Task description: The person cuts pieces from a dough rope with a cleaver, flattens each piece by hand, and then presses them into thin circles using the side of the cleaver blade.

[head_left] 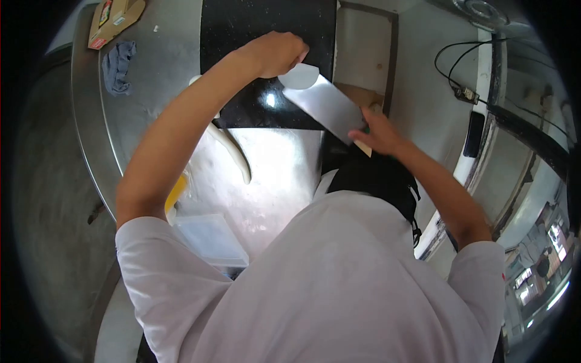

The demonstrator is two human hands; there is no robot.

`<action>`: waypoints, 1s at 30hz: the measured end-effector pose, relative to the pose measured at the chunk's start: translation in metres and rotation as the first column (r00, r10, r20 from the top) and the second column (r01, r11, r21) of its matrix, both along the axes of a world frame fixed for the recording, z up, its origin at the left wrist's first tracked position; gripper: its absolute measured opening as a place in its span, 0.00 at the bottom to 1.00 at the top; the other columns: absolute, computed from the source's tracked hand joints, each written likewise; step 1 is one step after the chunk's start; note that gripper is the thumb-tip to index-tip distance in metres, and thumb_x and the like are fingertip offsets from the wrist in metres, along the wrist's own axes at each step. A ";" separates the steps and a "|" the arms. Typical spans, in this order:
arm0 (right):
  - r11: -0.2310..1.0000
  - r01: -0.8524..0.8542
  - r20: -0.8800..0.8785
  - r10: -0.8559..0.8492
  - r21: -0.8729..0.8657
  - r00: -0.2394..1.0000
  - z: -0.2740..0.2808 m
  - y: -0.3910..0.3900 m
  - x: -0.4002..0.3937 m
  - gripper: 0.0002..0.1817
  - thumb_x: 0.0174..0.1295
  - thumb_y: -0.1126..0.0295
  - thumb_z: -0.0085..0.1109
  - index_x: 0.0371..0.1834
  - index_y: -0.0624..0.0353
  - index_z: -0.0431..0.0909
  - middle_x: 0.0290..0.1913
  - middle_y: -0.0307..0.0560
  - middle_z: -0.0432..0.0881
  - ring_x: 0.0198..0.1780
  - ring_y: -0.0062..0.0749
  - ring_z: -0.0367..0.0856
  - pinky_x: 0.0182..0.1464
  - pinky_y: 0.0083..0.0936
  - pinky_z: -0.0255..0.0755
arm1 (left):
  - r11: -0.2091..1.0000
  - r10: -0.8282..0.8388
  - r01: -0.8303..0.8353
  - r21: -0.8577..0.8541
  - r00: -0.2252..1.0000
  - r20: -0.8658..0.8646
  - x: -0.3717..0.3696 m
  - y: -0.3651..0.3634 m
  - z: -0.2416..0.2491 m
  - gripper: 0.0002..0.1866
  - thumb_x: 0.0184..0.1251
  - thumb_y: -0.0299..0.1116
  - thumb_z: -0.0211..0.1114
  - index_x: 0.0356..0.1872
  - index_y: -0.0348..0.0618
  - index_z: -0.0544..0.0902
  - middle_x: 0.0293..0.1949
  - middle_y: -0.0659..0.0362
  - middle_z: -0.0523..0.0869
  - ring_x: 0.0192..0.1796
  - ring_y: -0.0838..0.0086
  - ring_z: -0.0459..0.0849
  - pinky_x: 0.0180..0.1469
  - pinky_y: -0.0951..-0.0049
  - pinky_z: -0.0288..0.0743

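A broad metal blade (330, 107) with a light wooden handle slants over the near right of a black board (266, 30). My right hand (382, 130) is closed on its handle end. At the blade's far end lies a thin, white, round piece (299, 77). My left hand (275, 53) is closed at the upper edge of this piece, its fingertips partly hidden. Left of the board, a long white roll (231, 150), which looks like dough, runs toward me on the steel table (284, 175). More white material shows partly behind my left forearm.
A blue-grey cloth (119, 66) and an open cardboard box (116, 23) sit at the far left. A translucent plastic container (212, 239) and something yellow (176, 192) are near my left elbow. On the right are black cables (451, 63) and a dark phone-like object (475, 134).
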State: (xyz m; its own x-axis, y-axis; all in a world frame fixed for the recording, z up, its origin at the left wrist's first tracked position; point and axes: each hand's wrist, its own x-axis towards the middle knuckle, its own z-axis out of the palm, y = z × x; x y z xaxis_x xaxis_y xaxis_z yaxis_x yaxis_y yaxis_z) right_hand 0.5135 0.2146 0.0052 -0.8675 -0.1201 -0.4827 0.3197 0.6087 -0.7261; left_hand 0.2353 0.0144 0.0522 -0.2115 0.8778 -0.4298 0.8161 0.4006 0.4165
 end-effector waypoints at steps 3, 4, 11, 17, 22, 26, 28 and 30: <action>0.999 0.024 0.151 -0.018 -0.039 0.988 0.015 0.005 0.009 0.30 0.64 0.58 0.72 0.60 0.67 0.72 0.53 0.69 0.82 0.55 0.62 0.82 0.58 0.47 0.75 | 0.985 0.044 -0.049 0.165 0.999 0.032 0.001 -0.011 -0.009 0.02 0.67 0.23 0.65 0.38 0.37 0.83 0.44 0.50 0.85 0.49 0.54 0.86 0.51 0.59 0.81; 0.996 0.063 0.260 -0.044 -0.065 0.965 0.020 0.006 0.008 0.30 0.64 0.58 0.72 0.60 0.67 0.72 0.53 0.69 0.82 0.55 0.62 0.82 0.58 0.46 0.75 | 0.974 0.111 -0.125 0.190 0.991 0.080 0.005 -0.014 -0.011 0.05 0.66 0.23 0.67 0.41 0.38 0.82 0.45 0.50 0.85 0.49 0.54 0.86 0.52 0.59 0.81; 1.000 -0.012 0.113 0.009 0.027 0.994 0.028 0.042 0.039 0.28 0.64 0.57 0.73 0.58 0.67 0.75 0.48 0.65 0.86 0.50 0.54 0.86 0.54 0.43 0.77 | 0.931 0.180 -0.189 0.311 0.982 0.058 0.015 -0.030 -0.037 0.14 0.59 0.23 0.73 0.45 0.42 0.79 0.45 0.52 0.82 0.51 0.53 0.84 0.54 0.57 0.80; 0.992 0.067 0.182 -0.086 0.107 0.980 0.054 0.068 0.052 0.27 0.62 0.62 0.74 0.59 0.66 0.76 0.50 0.64 0.87 0.53 0.57 0.86 0.57 0.41 0.77 | 0.913 -0.025 0.081 0.400 0.989 -0.143 0.007 -0.038 -0.041 0.10 0.63 0.27 0.71 0.44 0.43 0.82 0.46 0.55 0.81 0.53 0.58 0.84 0.56 0.59 0.78; 0.974 0.214 0.150 -0.224 0.080 0.963 0.052 0.063 0.059 0.25 0.61 0.64 0.75 0.56 0.67 0.77 0.47 0.63 0.87 0.49 0.54 0.88 0.54 0.39 0.78 | 0.909 -0.108 0.200 0.367 0.961 -0.256 0.004 -0.035 -0.046 0.08 0.65 0.29 0.70 0.44 0.43 0.84 0.45 0.57 0.81 0.52 0.63 0.83 0.56 0.61 0.77; 0.954 0.299 0.123 -0.299 0.016 0.946 0.042 0.056 0.064 0.25 0.62 0.65 0.74 0.57 0.67 0.77 0.49 0.63 0.87 0.51 0.55 0.87 0.56 0.39 0.77 | 0.884 -0.068 0.143 0.444 0.981 -0.181 0.005 -0.033 -0.046 0.06 0.66 0.28 0.69 0.42 0.42 0.83 0.42 0.56 0.81 0.49 0.61 0.84 0.52 0.61 0.78; 0.946 0.323 0.116 -0.321 0.000 0.940 0.043 0.049 0.063 0.25 0.62 0.65 0.74 0.57 0.67 0.78 0.49 0.64 0.87 0.51 0.55 0.87 0.56 0.40 0.77 | 0.861 0.188 -0.260 0.437 0.961 0.201 0.005 -0.032 -0.047 0.04 0.69 0.25 0.66 0.40 0.38 0.80 0.38 0.54 0.83 0.41 0.65 0.85 0.47 0.65 0.79; 0.938 0.347 0.108 -0.344 -0.014 0.933 0.043 0.046 0.063 0.25 0.62 0.65 0.73 0.58 0.67 0.78 0.49 0.64 0.87 0.51 0.55 0.87 0.56 0.40 0.77 | 0.836 0.273 -0.387 0.390 0.909 0.316 0.006 -0.029 -0.044 0.04 0.69 0.25 0.65 0.39 0.38 0.79 0.36 0.52 0.84 0.39 0.62 0.85 0.44 0.64 0.78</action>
State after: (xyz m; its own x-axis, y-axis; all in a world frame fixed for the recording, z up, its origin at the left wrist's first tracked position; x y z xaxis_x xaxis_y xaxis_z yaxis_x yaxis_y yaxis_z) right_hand 0.5770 0.2604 0.0484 -0.8046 0.1613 -0.5715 0.5794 0.4240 -0.6961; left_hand 0.2417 -0.0145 0.0080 -0.4642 0.8805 -0.0965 0.5209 0.3595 0.7743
